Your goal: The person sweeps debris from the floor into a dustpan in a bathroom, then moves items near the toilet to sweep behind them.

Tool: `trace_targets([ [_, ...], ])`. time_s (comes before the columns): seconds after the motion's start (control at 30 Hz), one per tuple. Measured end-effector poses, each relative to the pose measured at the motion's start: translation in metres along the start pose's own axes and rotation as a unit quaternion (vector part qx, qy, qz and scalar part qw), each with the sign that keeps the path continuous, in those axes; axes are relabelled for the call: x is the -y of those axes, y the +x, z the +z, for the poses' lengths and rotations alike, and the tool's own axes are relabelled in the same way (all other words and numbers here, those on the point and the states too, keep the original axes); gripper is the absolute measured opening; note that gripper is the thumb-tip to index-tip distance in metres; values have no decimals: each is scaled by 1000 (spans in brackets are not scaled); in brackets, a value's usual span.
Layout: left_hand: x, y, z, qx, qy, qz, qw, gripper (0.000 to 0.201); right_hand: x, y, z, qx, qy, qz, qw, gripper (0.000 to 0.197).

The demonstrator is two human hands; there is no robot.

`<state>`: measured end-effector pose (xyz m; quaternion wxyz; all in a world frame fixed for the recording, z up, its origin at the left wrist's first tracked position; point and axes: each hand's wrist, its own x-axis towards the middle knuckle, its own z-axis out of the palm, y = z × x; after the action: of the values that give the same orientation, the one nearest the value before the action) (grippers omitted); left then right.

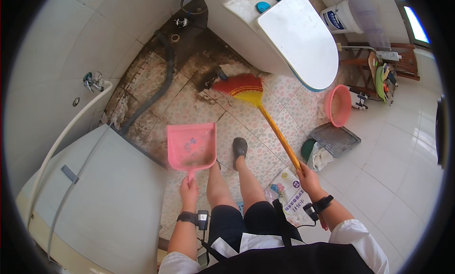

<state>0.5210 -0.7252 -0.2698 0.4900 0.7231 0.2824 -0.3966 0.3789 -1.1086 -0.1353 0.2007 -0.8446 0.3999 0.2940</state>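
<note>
Left hand [188, 194] is clamped on a boxy pink dustpan [192, 136], right hand [309, 180] wrapped round a fan-shaped, bristly broom [251, 93] over grimy pebble-patterned tiles [189, 103].

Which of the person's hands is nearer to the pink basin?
Right. The right hand, gripping the broom handle, is below and left of the pink basin in the picture; the left hand, holding the pink dustpan, is much farther left.
</note>
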Motion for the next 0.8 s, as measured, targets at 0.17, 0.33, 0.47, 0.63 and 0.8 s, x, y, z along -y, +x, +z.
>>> trace_targets([
  [0.17,-4,-2,2,5,-2,-1,1000,20,9,19,7,40,166,68,983,36],
  [0.33,-9,-3,5,-3,6,-2,1000,20,15,8,-15,82,209,122,967,36],
  [0.47,-9,0,8,6,-1,-12,1000,19,21,6,-17,68,202,90,973,36],
  [0.63,-5,1,13,17,-3,5,1000,18,30,42,5,48,188,61,979,31],
  [0.8,-15,-4,15,20,-13,-7,1000,18,81,73,-12,154,203,68,965,32],
])
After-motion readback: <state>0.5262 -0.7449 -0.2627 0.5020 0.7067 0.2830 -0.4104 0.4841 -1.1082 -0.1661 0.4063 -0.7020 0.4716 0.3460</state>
